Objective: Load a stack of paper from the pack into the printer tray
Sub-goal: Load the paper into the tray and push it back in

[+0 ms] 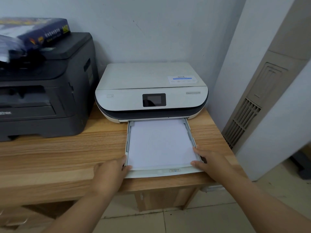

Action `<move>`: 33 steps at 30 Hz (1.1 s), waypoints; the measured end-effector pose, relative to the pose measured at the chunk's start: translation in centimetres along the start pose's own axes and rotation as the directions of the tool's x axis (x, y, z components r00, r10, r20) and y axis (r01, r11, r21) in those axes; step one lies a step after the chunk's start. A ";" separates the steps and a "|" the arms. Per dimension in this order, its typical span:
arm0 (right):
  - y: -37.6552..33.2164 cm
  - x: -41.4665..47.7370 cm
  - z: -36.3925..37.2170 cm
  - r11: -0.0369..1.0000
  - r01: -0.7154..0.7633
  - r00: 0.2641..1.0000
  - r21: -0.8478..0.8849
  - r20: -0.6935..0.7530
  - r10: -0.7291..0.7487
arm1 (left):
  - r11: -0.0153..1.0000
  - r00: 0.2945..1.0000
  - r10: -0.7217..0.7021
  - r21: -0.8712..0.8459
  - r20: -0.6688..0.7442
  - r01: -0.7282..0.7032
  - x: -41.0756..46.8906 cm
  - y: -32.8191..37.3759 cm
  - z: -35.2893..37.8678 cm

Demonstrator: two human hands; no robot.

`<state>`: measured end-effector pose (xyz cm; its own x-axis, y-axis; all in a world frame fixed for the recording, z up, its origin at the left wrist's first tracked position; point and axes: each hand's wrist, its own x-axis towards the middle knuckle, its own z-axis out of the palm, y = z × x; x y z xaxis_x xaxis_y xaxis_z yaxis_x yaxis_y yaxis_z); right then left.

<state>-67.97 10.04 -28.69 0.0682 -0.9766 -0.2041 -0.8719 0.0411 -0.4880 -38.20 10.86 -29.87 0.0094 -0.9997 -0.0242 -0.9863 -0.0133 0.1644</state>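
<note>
The left hand (109, 174) and right hand (211, 163) each cover a near corner of the tray (151, 173). Far beyond the left hand, the blurred paper pack (43, 32) and black printer (42, 91) are cut off.
</note>
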 end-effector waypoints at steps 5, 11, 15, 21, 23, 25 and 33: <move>0.0 -0.1 0.1 1.000 -0.001 1.000 -0.006 -0.003 0.001 | 0.999 1.000 0.013 0.040 -0.009 -0.012 0.0 0.1 0.0; 0.0 -0.2 0.2 1.000 0.002 1.000 -0.026 -0.006 -0.002 | 0.996 1.000 0.013 0.085 -0.019 -0.011 -0.1 0.2 0.1; -0.1 -0.2 0.2 1.000 -0.002 1.000 -0.027 -0.014 0.001 | 0.998 0.999 0.016 0.066 -0.032 -0.014 -0.1 0.2 0.0; -0.1 -0.2 0.1 0.999 0.014 1.000 -0.047 -0.015 -0.015 | 0.999 0.999 0.020 0.035 -0.035 -0.018 -0.1 0.1 0.0; -0.2 -0.2 0.2 0.999 0.009 1.000 -0.044 -0.026 -0.010 | 0.999 0.999 0.021 0.028 -0.035 -0.020 0.0 0.1 0.0; -0.4 -0.2 0.4 0.999 0.006 0.999 -0.043 -0.042 -0.008 | 0.999 0.999 0.023 0.028 -0.047 -0.022 0.0 0.2 0.1; -0.2 -0.4 -0.1 1.000 -0.006 1.000 -0.016 0.005 0.006 | 0.996 0.999 0.048 -0.075 -0.024 -0.049 -0.1 -0.1 -0.4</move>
<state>-67.83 10.42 -28.41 0.0649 -0.9753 -0.2110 -0.8801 0.0437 -0.4727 -38.03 10.94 -29.52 -0.0336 -0.9994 0.0075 -0.9705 0.0344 0.2388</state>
